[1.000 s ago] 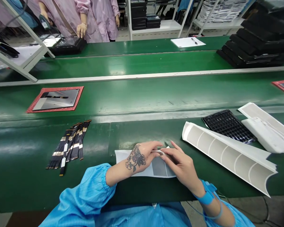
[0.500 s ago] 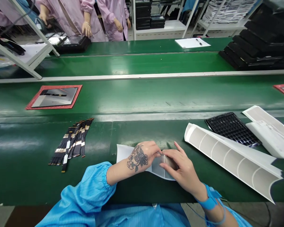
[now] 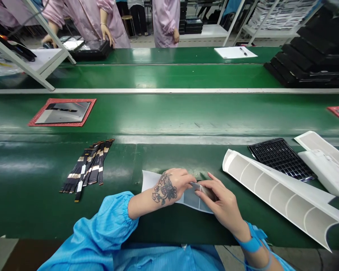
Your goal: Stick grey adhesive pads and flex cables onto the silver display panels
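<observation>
A white sheet with grey rectangular stickers [image 3: 191,198] lies on the green bench in front of me. My left hand [image 3: 173,185], fingertips pinched, grips a corner of a grey sticker [image 3: 196,185] lifted at the sheet's right end. Close beside it, my right hand [image 3: 222,197] has thumb and fingers closed on the curled right end of the sheet, with the index finger near the lifted corner. Part of the sheet is hidden beneath my left hand and wrist. A blue strap with a cord circles my right wrist.
Several black flat flex cables [image 3: 89,165] lie at left. A curled sticker sheet [image 3: 271,184], a black gridded tray [image 3: 281,158] and a white case [image 3: 324,169] are at right. Beyond are a panel on red padding [image 3: 63,112], stacked black trays [image 3: 307,56] and people in pink coats.
The grey sticker's corner stands up more clearly between my hands now. My view has shifted slightly. Across the bench, one person in pink has moved to the right.
</observation>
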Available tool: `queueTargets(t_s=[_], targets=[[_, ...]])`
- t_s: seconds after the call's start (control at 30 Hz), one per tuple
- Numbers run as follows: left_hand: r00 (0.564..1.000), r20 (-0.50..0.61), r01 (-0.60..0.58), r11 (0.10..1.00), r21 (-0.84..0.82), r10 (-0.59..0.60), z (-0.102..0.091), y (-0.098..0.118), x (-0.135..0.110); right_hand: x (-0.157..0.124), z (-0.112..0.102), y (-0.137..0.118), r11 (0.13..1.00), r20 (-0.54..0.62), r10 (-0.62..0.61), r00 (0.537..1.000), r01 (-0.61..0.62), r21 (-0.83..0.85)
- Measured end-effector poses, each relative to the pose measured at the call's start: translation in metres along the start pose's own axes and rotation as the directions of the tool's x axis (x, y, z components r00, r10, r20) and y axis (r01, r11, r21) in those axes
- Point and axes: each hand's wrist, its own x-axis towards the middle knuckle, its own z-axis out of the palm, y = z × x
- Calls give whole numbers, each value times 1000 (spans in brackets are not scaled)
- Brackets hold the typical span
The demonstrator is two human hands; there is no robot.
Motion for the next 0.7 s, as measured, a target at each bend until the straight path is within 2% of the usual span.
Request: queueTargets(t_s=[0.13, 0.3, 0.47, 0.57, 0.7], targets=[[997, -71, 3, 1000, 1, -3, 5, -3, 0, 1, 1, 0, 1000, -10, -12, 1000, 12, -5], [998, -49, 26, 999, 24, -25, 3, -2, 1, 0, 2, 1, 999, -14, -29, 999, 28, -36], [1000, -13, 14, 988, 154, -12, 3, 3, 3, 5, -4, -2, 989, 7, -61, 998, 61, -132], [999, 43, 0, 980, 200, -9, 7, 4, 4, 14, -11, -11, 951, 72, -154, 985, 168, -258], [994, 100, 17, 973, 230, -41, 11, 4, 3, 27, -14, -25, 840, 161, -269, 950, 313, -443]])
